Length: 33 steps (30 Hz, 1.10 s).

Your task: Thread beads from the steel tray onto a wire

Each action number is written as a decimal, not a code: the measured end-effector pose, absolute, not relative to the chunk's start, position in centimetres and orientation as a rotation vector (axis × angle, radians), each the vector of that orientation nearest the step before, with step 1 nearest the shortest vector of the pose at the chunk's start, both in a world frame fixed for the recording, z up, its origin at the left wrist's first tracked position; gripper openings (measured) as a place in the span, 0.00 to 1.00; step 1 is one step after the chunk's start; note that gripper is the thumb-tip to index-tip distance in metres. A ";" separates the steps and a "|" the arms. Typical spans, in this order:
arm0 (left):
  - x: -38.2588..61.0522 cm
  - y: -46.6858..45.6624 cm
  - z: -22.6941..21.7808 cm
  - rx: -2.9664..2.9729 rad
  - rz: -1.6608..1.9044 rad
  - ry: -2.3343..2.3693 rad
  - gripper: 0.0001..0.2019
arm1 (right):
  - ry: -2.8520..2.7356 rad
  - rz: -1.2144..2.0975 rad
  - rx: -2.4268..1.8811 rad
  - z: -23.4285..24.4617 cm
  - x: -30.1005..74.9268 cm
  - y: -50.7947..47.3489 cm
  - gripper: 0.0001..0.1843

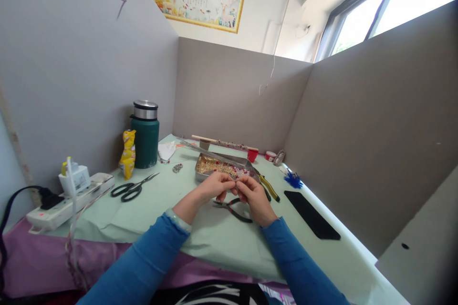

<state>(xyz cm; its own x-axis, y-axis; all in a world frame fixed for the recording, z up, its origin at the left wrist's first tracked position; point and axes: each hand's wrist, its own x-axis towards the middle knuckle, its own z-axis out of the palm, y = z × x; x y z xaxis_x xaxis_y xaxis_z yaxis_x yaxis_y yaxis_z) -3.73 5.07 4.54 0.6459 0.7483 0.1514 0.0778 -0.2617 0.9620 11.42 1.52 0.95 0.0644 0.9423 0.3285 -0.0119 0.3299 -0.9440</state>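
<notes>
My left hand and my right hand meet over the pale green table cover, fingertips pinched together on a small beaded piece with red and white bits. Both hands are closed in a pinch. Just behind them lies a metal tray filled with small gold and red beads. Dark-handled pliers lie on the cover right under my hands. A second pair of pliers with yellow handles rests beside the tray on the right.
Black scissors lie at left, near a green flask, a yellow packet and a white power strip with a charger. A black phone lies at right, blue tuft behind it. Grey partition walls enclose the desk.
</notes>
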 end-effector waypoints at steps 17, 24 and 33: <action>-3.7 5.2 4.7 1.676 0.782 0.733 0.08 | -1.285 0.948 -0.969 0.6 11.7 1.8 0.12; -3.4 5.8 3.7 1.701 0.810 0.680 0.07 | -1.329 0.852 -0.998 0.8 11.5 1.5 0.11; -2.7 6.7 2.3 1.765 0.859 0.680 0.06 | -1.388 0.701 -1.046 0.6 11.2 1.8 0.09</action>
